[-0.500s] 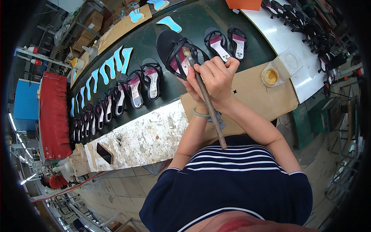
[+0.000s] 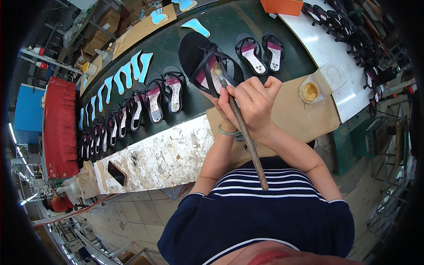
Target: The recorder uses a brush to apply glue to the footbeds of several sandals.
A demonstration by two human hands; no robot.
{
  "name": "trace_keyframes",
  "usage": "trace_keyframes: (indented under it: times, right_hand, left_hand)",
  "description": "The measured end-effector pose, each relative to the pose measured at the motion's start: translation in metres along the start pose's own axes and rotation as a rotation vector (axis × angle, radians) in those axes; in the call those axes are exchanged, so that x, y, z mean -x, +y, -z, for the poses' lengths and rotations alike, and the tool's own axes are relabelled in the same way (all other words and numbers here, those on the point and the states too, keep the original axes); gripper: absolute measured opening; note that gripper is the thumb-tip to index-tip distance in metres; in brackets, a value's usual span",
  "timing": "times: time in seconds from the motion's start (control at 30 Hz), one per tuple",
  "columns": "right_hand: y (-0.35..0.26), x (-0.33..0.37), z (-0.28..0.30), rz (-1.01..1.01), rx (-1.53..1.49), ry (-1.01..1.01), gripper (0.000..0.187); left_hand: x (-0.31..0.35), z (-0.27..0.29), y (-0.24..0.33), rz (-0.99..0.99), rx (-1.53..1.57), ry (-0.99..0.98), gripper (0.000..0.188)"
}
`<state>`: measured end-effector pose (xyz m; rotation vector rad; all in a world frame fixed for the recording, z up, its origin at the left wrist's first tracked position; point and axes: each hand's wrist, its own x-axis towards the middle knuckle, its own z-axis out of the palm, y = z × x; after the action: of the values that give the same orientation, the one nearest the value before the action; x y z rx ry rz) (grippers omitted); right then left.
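Observation:
A black strappy sandal (image 2: pixel 193 52) is raised above the table, its heel end held from beneath by my left hand (image 2: pixel 224 114). Most of that hand's fingers are hidden under the sole and behind my other wrist. My right hand (image 2: pixel 256 102) is closed around a long brush (image 2: pixel 248 139) with a worn brown handle. The brush's bristles touch the inner footbed between the straps, where a maroon and pale surface shows. To the right, a pair of similar sandals (image 2: pixel 251 57) rests on the green table.
A row of sandals (image 2: pixel 154 99) runs along the left, with blue-and-white insole pieces (image 2: pixel 128 77) behind it. A clear tub of yellowish paste (image 2: pixel 310 91) stands on brown cardboard (image 2: pixel 287 115) at right. A dark phone-like slab (image 2: pixel 116 173) lies on the stained white board (image 2: pixel 163 152).
The brush tip has slid a little down the footbed toward the heel. My right hand has shifted slightly right and nearer me, and the handle's end sits lower.

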<state>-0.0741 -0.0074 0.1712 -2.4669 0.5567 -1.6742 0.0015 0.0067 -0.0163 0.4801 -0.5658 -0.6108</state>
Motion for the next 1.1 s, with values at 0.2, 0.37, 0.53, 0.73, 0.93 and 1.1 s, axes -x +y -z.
trace_keyframes:
  times: [0.2, 0.37, 0.53, 0.73, 0.93, 1.1]
  right_hand:
    - [-0.003, 0.002, 0.008, 0.02, -0.023, 0.006, 0.015]
    - [-0.008, -0.001, 0.027, -0.015, -0.06, -0.113, 0.01]
    - [-0.007, -0.001, 0.038, -0.007, -0.072, -0.169, 0.01]
    - [0.0, 0.002, 0.05, 0.006, -0.144, -0.234, 0.009]
    - [0.077, 0.001, 0.124, -0.55, -0.589, -0.6, 0.013]
    - [0.171, 0.026, 0.19, -0.824, -0.444, -0.447, 0.012]
  left_hand:
    - [-0.005, -0.023, 0.024, -0.088, -0.118, 0.012, 0.073]
    - [-0.008, -0.034, 0.036, -0.156, -0.197, 0.029, 0.075]
    - [-0.012, -0.041, 0.044, -0.202, -0.24, 0.036, 0.078]
    - [-0.022, -0.05, 0.049, -0.313, -0.402, 0.087, 0.08]
    - [-0.039, -0.036, 0.07, -0.244, -0.377, 0.18, 0.07]
    - [-0.057, -0.044, 0.09, -0.008, -0.194, 0.252, 0.065]
